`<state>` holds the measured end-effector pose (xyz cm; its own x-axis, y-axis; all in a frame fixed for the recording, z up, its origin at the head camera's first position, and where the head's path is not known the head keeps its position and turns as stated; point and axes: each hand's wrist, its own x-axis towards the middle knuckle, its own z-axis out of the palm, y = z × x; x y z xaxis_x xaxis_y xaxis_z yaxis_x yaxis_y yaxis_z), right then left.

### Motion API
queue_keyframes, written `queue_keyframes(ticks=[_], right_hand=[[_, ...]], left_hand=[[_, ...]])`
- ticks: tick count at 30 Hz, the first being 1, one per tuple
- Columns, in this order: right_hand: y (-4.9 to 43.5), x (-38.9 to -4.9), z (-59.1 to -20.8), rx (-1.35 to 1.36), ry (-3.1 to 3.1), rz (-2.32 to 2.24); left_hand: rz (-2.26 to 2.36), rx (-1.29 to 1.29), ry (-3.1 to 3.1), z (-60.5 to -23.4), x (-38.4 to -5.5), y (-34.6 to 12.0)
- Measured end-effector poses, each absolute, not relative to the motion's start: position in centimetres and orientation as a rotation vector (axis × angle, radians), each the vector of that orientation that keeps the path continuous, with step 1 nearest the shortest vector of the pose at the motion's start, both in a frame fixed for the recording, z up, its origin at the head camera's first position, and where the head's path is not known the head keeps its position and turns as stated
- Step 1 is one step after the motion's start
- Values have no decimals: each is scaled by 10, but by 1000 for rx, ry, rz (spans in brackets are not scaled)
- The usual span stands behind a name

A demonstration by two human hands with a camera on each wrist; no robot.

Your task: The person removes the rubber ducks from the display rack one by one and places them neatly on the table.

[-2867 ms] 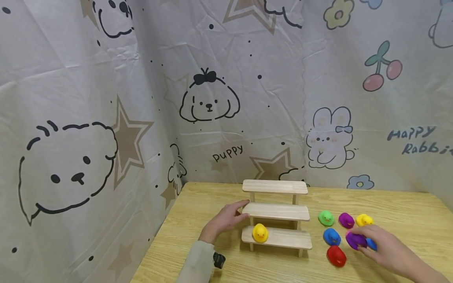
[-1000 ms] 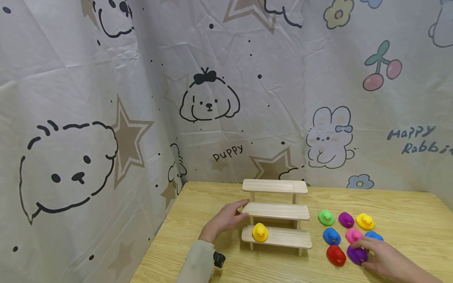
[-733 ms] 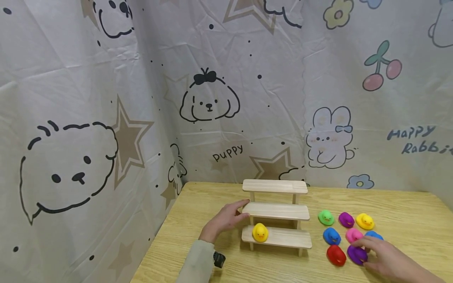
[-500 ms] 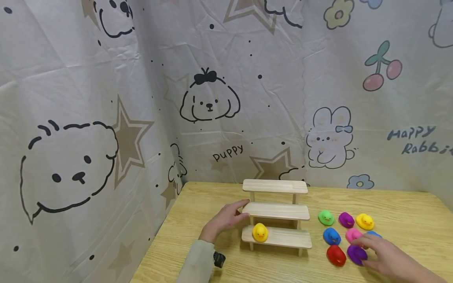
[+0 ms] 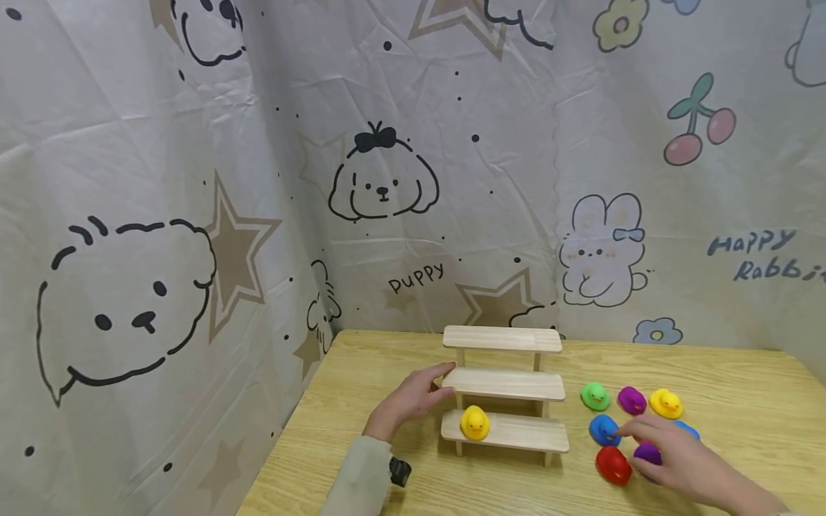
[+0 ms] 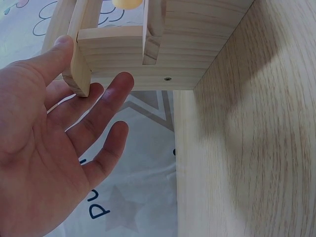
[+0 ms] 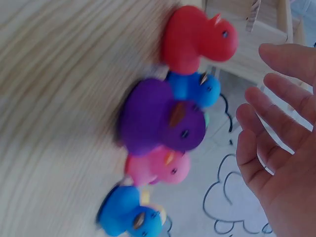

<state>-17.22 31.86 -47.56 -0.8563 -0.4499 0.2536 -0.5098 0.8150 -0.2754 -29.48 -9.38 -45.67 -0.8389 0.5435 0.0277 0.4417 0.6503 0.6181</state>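
A wooden three-tier display stand (image 5: 516, 385) stands on the table, with a yellow rubber duck (image 5: 475, 423) on the left of its lowest step. My left hand (image 5: 409, 403) holds the left end of the middle step; in the left wrist view, the thumb and forefinger lie on either side of that board (image 6: 78, 66). My right hand (image 5: 684, 459) hovers over the ducks with nothing in its fingers. Under and beside it sit a purple duck (image 7: 148, 118), a red duck (image 5: 613, 466) and a blue duck (image 5: 604, 430). A pink duck (image 7: 153, 165) is hidden by the hand in the head view.
Behind them are a green duck (image 5: 595, 396), a magenta duck (image 5: 632, 400) and a yellow duck (image 5: 666, 403). Another blue duck (image 5: 687, 430) peeks out past the right hand. A printed curtain (image 5: 387, 236) hangs behind the wooden table (image 5: 381, 351).
My right hand set the purple duck down beside the red one, let go of it, and has now moved left and up above the ducks. My left hand has stayed on the stand.
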Motion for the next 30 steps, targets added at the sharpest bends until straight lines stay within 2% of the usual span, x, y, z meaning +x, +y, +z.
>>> queue_keyframes(ticks=[30], right_hand=[[213,-196,-455,1049,-2461,585]], left_hand=[[965,803,2691,-454,-294,-94]])
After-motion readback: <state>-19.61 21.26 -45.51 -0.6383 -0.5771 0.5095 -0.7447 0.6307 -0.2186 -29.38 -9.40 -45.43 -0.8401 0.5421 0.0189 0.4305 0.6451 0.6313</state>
